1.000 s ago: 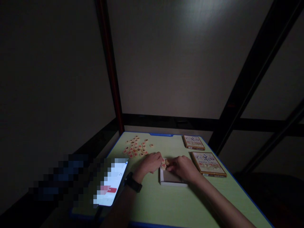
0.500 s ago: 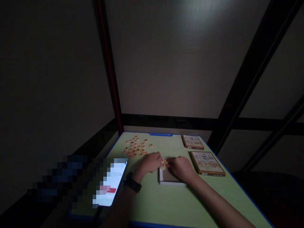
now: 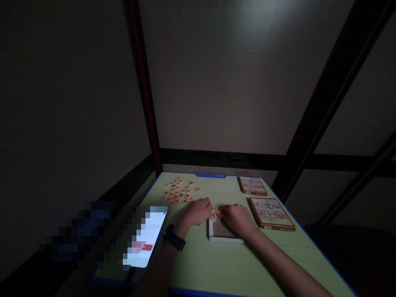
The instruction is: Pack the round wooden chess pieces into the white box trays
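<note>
An open shallow box with a white rim (image 3: 227,239) and a brown inside lies before me. Round wooden Chinese chess pieces (image 3: 213,217) with red characters sit in its far left corner. My left hand (image 3: 198,211), with a dark watch on the wrist, is at the box's left edge. Its fingers are curled together beside the pieces, and their tips are partly hidden. My right hand (image 3: 236,217) reaches over the box from the right, its thumb and fingers closed on a chess piece (image 3: 218,210) in the far row.
Many loose chess pieces (image 3: 176,192) lie scattered at the table's far left. Two closed Chinese chess boxes (image 3: 272,212) lie along the right side. A lit, partly blurred phone or tablet screen (image 3: 145,239) stands at the left. The green table (image 3: 204,264) has a blue edge.
The view has shifted very slightly. Both hands stay at the box's far left corner, with the right fingers still at the piece there.
</note>
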`<state>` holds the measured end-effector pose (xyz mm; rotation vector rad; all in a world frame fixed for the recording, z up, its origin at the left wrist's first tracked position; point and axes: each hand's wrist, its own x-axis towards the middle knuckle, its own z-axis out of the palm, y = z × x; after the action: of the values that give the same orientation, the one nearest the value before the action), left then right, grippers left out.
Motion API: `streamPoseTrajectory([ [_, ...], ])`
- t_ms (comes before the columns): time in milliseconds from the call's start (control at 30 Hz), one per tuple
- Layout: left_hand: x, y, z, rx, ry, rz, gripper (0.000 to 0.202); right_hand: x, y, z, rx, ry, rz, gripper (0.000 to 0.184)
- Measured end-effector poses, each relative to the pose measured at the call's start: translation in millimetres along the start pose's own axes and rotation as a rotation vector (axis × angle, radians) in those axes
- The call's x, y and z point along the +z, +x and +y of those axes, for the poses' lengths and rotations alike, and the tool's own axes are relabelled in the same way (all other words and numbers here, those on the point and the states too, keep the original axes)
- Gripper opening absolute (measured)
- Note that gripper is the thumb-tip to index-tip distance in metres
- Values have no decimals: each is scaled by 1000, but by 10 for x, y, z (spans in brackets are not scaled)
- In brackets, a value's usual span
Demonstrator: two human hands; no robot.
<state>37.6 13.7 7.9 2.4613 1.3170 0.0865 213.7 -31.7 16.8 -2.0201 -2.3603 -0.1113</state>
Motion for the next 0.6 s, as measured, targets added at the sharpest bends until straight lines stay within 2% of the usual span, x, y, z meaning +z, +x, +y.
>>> streamPoseTrajectory([
  [200,17,28,8,-3,19,20,16,10,5,0,-5,-3,-7,32],
  [600,-35,-57,43,-85,-110,36,23,-37,-9,27,-31,44,-9,26],
])
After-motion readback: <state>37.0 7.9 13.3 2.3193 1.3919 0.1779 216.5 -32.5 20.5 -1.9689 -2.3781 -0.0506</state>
